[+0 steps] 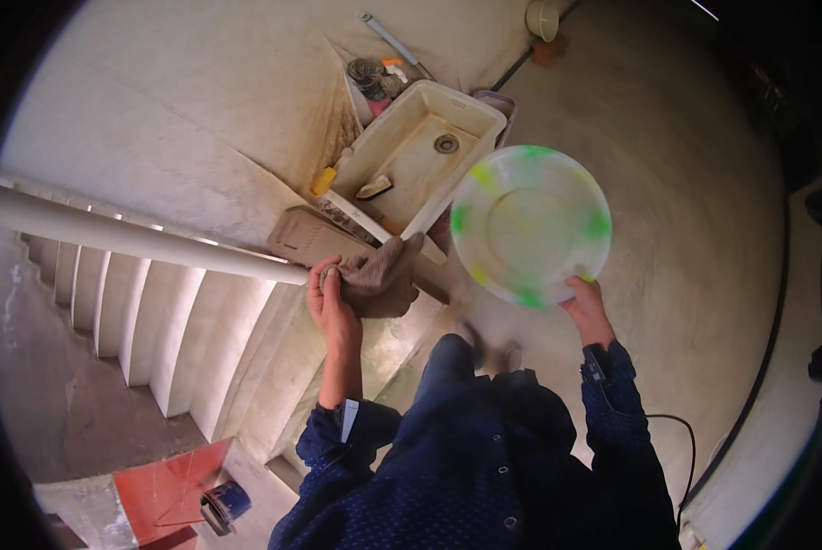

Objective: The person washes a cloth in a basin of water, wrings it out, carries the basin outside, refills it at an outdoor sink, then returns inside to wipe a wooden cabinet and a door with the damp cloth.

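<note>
My left hand point(334, 302) grips a crumpled grey-brown cloth point(383, 278), which hangs to the right of the fingers, in front of the near end of a stained sink. My right hand point(586, 306) holds a round white plastic basin or lid with green and yellow patches point(531, 223) by its lower edge. The disc looks blurred, and whether it is deep or flat I cannot tell. The stained white sink point(356, 214) lies ahead, between and beyond my hands. A scrub brush point(374, 187) rests in it, away from the drain point(446, 144).
Beside the sink's near end lies a brown washboard point(321, 237); a yellow object point(323, 181) sits at its left corner. A white rail point(156, 240) runs above stairs point(170, 330) at left. A dark bucket point(225, 505) stands lower left. A cable point(691, 440) trails at right.
</note>
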`<state>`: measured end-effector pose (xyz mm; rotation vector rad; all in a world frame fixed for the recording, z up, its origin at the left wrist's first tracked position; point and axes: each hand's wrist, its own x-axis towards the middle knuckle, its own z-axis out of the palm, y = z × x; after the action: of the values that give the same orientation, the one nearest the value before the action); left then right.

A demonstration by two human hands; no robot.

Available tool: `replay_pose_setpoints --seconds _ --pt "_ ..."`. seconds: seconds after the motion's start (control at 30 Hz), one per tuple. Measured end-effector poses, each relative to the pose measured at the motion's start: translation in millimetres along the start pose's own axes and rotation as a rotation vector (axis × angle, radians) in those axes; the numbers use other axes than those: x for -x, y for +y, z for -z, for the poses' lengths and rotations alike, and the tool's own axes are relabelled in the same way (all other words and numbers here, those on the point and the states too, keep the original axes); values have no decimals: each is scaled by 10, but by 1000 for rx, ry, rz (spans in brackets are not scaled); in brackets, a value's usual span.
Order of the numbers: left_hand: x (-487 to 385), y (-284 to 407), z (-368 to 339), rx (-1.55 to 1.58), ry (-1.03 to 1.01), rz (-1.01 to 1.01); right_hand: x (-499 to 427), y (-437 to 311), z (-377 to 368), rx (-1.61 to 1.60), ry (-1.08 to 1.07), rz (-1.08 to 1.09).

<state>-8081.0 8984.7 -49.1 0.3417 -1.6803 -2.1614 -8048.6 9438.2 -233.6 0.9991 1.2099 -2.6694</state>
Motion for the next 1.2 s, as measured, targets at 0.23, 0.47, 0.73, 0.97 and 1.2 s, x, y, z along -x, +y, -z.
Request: replay_pose_setpoints --seconds 0.23,0.47,0.73,0.97,1.2 --pt "-770 -1209 -436 -121 -248 624 -1053 193 -1733 70 -132 -79" --pt "-1587 -2721 -1146 -45 -137 650 -2343 452 -2637 221 -243 -456" --pt "-2220 -2906 -1004 80 339 692 -3401 262 -3181 984 -208 -165" --pt "-2307 -3032 -1246 31 466 706 -4840 -1216 -4860 1170 -689 752" --pt "-2466 -3407 -2279 85 600 658 -5352 -1465 -6140 1693 -1047 660"
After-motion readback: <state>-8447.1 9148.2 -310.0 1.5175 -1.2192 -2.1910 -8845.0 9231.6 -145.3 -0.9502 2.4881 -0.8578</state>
